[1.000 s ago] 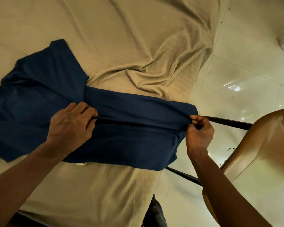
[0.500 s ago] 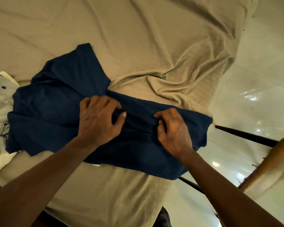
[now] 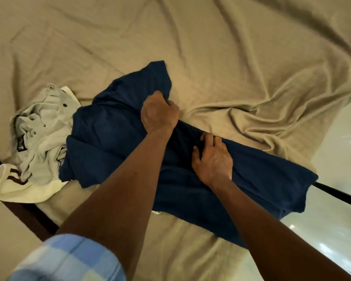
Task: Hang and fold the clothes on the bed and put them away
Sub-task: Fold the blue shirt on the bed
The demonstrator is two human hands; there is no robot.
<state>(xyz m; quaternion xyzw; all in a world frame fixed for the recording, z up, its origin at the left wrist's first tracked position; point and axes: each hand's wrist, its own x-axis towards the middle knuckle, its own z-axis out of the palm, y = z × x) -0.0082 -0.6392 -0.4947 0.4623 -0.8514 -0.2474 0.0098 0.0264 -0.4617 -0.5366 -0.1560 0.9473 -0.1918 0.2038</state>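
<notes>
shirt [image 3: 114, 138], navy, on bed [image 3: 211, 57]: left grip [image 3: 159, 112] clenched on cloth by sleeve; right grip [image 3: 212, 159] spread, pressing its middle.

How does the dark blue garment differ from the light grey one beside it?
The dark blue garment is spread out long; the light grey garment lies crumpled in a heap. The left hand grips the blue one and the right hand rests on it; the grey one is untouched. The grey one shows buttons, the blue none. Both lie on the beige sheet.
</notes>
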